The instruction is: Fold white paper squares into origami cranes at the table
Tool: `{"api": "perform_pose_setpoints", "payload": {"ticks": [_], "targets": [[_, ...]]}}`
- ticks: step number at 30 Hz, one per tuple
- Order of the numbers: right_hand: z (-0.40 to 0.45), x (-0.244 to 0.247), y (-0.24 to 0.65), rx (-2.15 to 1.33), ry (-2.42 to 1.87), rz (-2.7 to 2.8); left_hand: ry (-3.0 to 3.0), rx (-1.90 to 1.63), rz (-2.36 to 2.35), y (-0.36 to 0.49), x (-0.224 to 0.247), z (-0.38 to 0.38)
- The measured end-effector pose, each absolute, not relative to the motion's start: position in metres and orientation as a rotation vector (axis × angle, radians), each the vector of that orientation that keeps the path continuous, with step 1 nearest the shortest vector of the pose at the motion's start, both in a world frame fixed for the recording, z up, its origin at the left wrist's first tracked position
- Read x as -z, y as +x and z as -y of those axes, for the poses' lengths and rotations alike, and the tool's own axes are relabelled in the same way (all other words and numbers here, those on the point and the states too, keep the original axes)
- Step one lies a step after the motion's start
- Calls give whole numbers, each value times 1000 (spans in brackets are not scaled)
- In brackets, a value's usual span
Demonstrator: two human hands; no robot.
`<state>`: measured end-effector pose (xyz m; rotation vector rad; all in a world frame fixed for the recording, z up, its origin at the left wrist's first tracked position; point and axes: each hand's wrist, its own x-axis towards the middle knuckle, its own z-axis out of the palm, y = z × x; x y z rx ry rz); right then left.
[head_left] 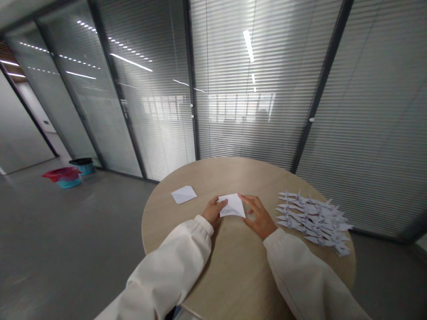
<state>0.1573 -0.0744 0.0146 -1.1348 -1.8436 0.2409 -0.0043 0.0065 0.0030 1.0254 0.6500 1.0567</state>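
Note:
On a round pale wood table (233, 175), a folded white paper (232, 206) with faint printing lies between my hands. My left hand (212, 211) pinches its left side, fingers over the edge. My right hand (260, 216) has its fingers spread, with the index fingertip touching the paper's upper right edge. A smaller folded white sheet (183, 194) lies flat to the left of my left hand, apart from it. Right of my right hand lies a dense patch of several white paper cranes (313, 221), close together. Both forearms are in white sleeves.
A glass partition with blinds (253, 89) stands just behind the table. On the grey floor (66, 249) at the left are a teal basket with red lining (65, 178) and a teal bin with a black lid (82, 165).

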Motion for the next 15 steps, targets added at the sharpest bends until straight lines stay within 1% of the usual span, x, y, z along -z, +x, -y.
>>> {"api": "perform_pose_setpoints", "payload": {"ticks": [6, 15], "targets": [[72, -12, 159, -108, -1103, 1924, 1075, -1026, -657, -4, -3, -5], [73, -15, 158, -215, -1148, 1758, 1225, -939, -635, -4, -2, -4]]}}
